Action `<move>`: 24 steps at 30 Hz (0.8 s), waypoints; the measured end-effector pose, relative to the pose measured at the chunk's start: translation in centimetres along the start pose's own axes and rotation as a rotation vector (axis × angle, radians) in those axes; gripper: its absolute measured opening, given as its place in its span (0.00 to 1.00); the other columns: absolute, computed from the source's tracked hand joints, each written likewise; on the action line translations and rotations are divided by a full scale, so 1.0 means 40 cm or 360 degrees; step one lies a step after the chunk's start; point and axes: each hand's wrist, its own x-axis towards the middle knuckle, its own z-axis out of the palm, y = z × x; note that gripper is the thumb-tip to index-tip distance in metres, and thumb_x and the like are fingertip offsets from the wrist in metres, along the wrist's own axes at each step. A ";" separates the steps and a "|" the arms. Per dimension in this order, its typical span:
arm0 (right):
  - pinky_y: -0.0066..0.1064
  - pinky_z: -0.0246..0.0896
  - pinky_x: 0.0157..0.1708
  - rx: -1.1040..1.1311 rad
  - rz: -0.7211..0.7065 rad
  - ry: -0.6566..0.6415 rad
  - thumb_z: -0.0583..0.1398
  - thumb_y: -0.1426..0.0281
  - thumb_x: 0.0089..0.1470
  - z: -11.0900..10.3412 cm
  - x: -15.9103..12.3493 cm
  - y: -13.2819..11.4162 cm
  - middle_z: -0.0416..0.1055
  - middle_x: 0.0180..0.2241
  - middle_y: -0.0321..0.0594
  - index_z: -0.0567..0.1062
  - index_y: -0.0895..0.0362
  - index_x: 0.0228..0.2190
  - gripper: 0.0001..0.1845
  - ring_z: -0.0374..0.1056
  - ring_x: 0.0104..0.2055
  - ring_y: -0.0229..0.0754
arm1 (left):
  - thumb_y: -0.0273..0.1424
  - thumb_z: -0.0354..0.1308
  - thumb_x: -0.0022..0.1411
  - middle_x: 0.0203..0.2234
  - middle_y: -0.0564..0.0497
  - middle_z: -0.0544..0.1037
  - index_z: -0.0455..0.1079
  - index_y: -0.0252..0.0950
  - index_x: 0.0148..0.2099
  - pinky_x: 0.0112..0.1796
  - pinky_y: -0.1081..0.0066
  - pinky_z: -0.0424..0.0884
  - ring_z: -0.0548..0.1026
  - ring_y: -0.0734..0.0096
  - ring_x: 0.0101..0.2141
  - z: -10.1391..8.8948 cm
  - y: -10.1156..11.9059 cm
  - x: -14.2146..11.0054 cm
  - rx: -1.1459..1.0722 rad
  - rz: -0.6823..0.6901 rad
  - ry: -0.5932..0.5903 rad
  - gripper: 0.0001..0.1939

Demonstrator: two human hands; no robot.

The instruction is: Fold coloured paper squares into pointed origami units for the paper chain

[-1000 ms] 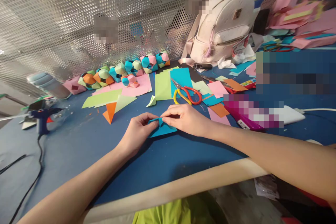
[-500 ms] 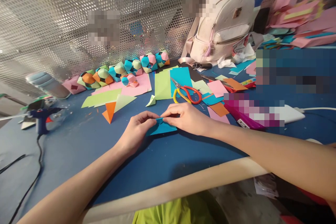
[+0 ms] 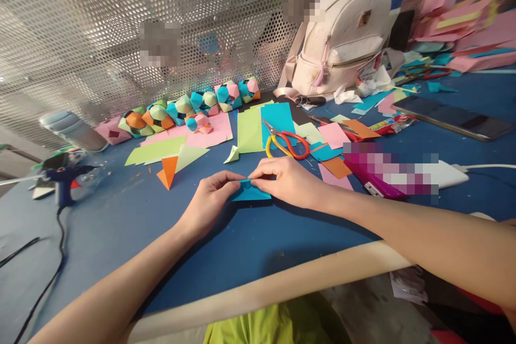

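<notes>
A small piece of blue paper, its far edge bent over, is held just above the blue tabletop. My left hand pinches its left end between thumb and fingers. At the paper's upper right, my right hand pinches it in the same way, the fingertips of both hands close together. Beyond my hands lie scissors with red and yellow handles, on blue and light green sheets. A small folded pale green paper and an orange folded paper sit to the left of them.
Several multicoloured folded-paper balls line the back by a perforated metal screen. A glue gun with a black cord is at left, near a tumbler. A white backpack, a phone and a magenta pack stand or lie right.
The far edge of the blue paper is bent further over toward me, and less of its front face shows. Both hands stay in nearly the same place.
</notes>
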 end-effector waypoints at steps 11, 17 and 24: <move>0.26 0.58 0.30 -0.0117 -0.0187 0.0056 0.60 0.80 0.51 0.005 -0.007 0.006 0.69 0.25 0.36 0.77 0.60 0.24 0.08 0.65 0.28 0.34 | 0.35 0.61 0.53 0.28 0.51 0.77 0.76 0.35 0.36 0.31 0.72 0.64 0.70 0.70 0.29 0.000 0.008 -0.007 0.0191 0.0058 -0.0015 0.10; 0.26 0.56 0.29 -0.0175 -0.0282 0.0087 0.59 0.81 0.51 0.010 -0.009 0.008 0.68 0.24 0.35 0.75 0.60 0.23 0.09 0.63 0.27 0.33 | 0.36 0.59 0.54 0.29 0.50 0.79 0.76 0.34 0.38 0.30 0.72 0.66 0.72 0.69 0.29 0.002 0.015 -0.011 0.0543 0.0165 -0.0023 0.12; 0.25 0.56 0.29 -0.0208 -0.0383 0.0102 0.59 0.81 0.51 0.008 -0.010 0.010 0.69 0.24 0.35 0.74 0.60 0.22 0.09 0.63 0.27 0.33 | 0.38 0.56 0.58 0.32 0.51 0.81 0.77 0.37 0.38 0.35 0.72 0.70 0.76 0.67 0.33 -0.004 0.020 -0.011 0.0743 0.0363 -0.0119 0.13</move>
